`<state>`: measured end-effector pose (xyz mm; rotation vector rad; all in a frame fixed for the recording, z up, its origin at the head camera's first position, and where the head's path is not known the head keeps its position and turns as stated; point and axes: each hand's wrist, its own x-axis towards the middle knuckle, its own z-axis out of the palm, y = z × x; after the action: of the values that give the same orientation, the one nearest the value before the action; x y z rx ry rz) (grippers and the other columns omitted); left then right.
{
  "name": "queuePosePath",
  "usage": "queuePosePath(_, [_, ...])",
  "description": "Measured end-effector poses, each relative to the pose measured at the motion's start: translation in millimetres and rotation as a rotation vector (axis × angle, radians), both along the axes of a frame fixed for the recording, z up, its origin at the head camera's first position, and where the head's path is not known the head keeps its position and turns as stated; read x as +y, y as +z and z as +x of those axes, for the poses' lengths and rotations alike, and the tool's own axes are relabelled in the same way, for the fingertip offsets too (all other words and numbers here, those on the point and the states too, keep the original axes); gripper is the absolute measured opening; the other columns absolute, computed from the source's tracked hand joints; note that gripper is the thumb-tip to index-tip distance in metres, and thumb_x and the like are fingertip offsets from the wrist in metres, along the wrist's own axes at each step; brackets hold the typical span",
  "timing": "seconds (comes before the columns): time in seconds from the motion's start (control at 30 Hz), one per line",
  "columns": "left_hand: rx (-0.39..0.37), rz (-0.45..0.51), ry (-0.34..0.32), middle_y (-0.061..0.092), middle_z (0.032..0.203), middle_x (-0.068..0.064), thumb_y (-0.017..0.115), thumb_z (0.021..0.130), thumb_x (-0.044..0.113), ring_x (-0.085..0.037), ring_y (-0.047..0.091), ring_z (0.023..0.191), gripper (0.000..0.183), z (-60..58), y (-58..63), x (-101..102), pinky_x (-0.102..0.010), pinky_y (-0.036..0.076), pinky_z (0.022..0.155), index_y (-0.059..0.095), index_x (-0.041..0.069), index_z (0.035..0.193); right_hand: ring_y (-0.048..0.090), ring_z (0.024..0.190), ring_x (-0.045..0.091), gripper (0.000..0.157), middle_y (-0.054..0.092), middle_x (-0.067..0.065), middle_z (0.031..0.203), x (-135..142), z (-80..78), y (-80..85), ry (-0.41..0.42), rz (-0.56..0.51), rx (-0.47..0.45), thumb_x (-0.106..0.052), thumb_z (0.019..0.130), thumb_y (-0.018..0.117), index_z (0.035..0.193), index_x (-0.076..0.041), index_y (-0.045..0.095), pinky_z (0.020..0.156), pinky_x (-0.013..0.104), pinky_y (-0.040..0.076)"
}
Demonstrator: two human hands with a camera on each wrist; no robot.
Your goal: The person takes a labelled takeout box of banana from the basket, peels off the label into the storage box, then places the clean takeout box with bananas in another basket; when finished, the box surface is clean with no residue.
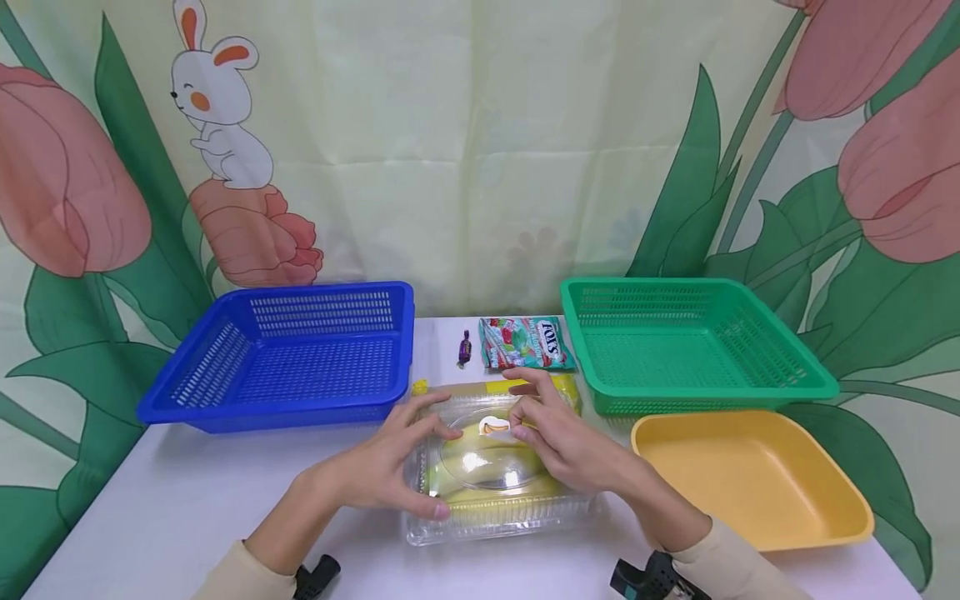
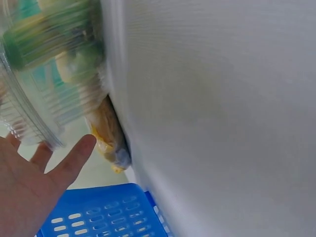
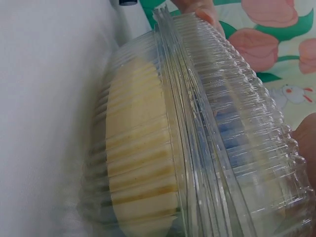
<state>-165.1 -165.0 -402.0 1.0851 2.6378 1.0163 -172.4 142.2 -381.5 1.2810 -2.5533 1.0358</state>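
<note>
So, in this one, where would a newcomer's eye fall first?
Probably on the clear box with yellow contents, front middle of the table, with the person's left grip and right grip over it and a small sticker on its lid. Next come the blue basket, back left, and the green basket, back right, before a tulip-patterned backdrop.

A pale cream fabric backdrop [image 1: 405, 125] fills the space behind the white worktop [image 1: 195, 483], its surface marked by soft vertical and horizontal creases. Large pink tulips [image 1: 67, 183] with broad green leaves [image 1: 686, 183] are printed at both sides. Toward the left, a white cartoon rabbit [image 1: 225, 92] with orange inner ears sits on a pinkish-orange shape [image 1: 247, 237]. Faint, washed-out flowers [image 1: 540, 254] show low near the centre. The light is soft and fairly even, leaving gentle shadows on the worktop.
</note>
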Motion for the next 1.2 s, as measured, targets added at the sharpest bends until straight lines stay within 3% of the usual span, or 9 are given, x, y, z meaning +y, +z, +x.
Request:
queuePosePath(0.3, [-0.002,-0.004,0.008,0.011,0.169,0.011,0.084,0.069,0.066,-0.033,0.004,0.156,0.077,-0.4,0.4,-1.8,-0.077,0.023,0.113,0.057,0.037,0.134,0.048,0.139,0.034,0.014,0.026,0.015,0.158,-3.1,-2.4,-2.2,-0.005,-0.052,0.007,-0.006,0.106,0.052,0.097,-0.017,0.052,0.115,0.051,0.041])
queuePosePath(0.63, [-0.015,-0.005,-0.002,0.011,0.169,0.01,0.085,0.069,0.065,-0.037,0.006,0.156,0.077,-0.2,2.7,-1.1,-0.075,0.023,0.114,0.058,0.031,0.133,0.052,0.133,0.028,0.014,0.037,0.012,0.148,-2.9,-2.8,-3.6,-0.092,-0.129,0.03,-0.005,0.105,0.054,0.094,-0.013,0.054,0.112,0.048,0.044])
queuePosePath(0.8, [-0.012,0.005,0.001,0.012,0.169,0.01,0.085,0.069,0.065,-0.037,0.007,0.155,0.079,0.7,1.6,-1.1,-0.074,0.023,0.114,0.059,0.029,0.134,0.049,0.133,0.029,0.015,0.038,0.009,0.147,-3.0,-4.0,-4.0,-0.098,-0.145,0.033,-0.004,0.105,0.054,0.093,-0.014,0.053,0.111,0.048,0.042])
queuePosePath(1.0, [0.001,0.009,-0.009,0.012,0.169,0.01,0.085,0.07,0.064,-0.036,0.008,0.155,0.078,-0.1,0.4,-0.7,-0.074,0.024,0.114,0.059,0.028,0.135,0.049,0.133,0.03,0.014,0.04,0.015,0.145,-2.5,-4.9,-5.2,-0.114,-0.158,0.043,-0.003,0.105,0.054,0.094,-0.012,0.054,0.109,0.052,0.043])
queuePosePath(1.07, [0.002,0.005,-0.011,0.012,0.169,0.01,0.085,0.07,0.065,-0.036,0.009,0.155,0.078,-0.7,0.3,-0.5,-0.074,0.024,0.114,0.059,0.028,0.134,0.05,0.131,0.03,0.014,0.039,0.017,0.145,-2.0,-5.1,-5.3,-0.115,-0.176,0.033,-0.002,0.105,0.052,0.095,-0.012,0.053,0.109,0.047,0.043])
queuePosePath(1.2, [0.002,0.006,-0.016,0.013,0.169,0.008,0.085,0.07,0.063,-0.038,0.01,0.155,0.076,-1.6,0.0,-1.9,-0.075,0.023,0.114,0.06,0.027,0.133,0.05,0.13,0.036,0.017,0.037,0.016,0.142,-0.6,-8.0,-0.2,-0.123,-0.335,-0.011,0.003,0.106,0.048,0.094,-0.009,0.051,0.108,0.031,0.042])
